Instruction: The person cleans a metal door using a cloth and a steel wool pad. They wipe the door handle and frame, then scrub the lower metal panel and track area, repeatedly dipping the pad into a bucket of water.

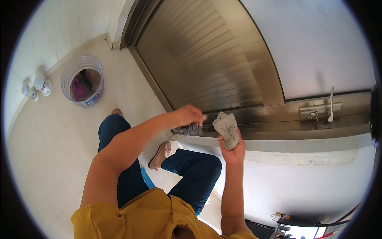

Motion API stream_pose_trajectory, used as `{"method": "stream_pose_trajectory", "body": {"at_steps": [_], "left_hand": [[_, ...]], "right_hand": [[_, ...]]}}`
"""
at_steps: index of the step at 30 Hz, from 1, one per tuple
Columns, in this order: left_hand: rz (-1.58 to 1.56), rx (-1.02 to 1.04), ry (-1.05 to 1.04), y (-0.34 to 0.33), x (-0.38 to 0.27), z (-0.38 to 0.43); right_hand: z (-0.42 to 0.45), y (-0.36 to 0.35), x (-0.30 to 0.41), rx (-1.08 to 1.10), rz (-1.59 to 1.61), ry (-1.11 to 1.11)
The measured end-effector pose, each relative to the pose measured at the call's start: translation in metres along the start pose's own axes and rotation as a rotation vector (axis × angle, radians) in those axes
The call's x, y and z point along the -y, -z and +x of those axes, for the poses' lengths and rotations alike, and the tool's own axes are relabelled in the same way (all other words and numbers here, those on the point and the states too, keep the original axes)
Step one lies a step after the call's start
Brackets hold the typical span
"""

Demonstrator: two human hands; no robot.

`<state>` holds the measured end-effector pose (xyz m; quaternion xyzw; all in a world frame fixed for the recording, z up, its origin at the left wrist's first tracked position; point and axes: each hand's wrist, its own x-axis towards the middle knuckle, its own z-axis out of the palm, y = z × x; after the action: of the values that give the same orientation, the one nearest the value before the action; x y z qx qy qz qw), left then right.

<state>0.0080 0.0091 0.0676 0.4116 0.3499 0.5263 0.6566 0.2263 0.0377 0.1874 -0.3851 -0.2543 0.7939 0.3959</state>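
Observation:
My left hand (pixel 188 116) is closed around a brush, its handle mostly hidden by my fingers. The brush's dark and grey bristles (pixel 188 129) point down beside the lower edge of a brown metal door (pixel 203 59), near the frame; hand and bristles look slightly blurred. To the right, my right hand (pixel 233 149) holds a crumpled beige cloth (pixel 226 128) in front of the door's edge. Farther right on the door are a lever handle (pixel 331 104) and a lock with a key (pixel 315 114) in it.
A clear plastic bucket (pixel 100 86) with purple and dark cloths in murky water stands on the tiled floor at left. Small white objects (pixel 44 85) sit by the wall. A white wall edge (pixel 268 145) runs beside the door. Dark shelving (pixel 286 224) shows at lower right.

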Motion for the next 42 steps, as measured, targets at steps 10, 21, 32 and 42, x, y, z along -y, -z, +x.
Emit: {"method": "stream_pose_trajectory", "body": {"at_steps": [10, 21, 32, 42], "left_hand": [[-0.041, -0.369, -0.090, 0.011, -0.038, -0.054], [0.030, -0.514, 0.062, 0.046, -0.031, -0.042], [0.013, -0.613, 0.085, 0.042, -0.039, -0.051], [0.045, -0.567, 0.065, 0.048, -0.012, -0.043]], "right_hand": [[0.108, 0.083, -0.092, -0.265, 0.607, -0.047], [0.145, 0.071, -0.050, -0.451, 0.829, 0.092], [0.019, -0.106, 0.072, -0.793, -0.826, 1.506], [0.075, -0.051, 0.025, -0.863, -1.328, 1.642]]}}
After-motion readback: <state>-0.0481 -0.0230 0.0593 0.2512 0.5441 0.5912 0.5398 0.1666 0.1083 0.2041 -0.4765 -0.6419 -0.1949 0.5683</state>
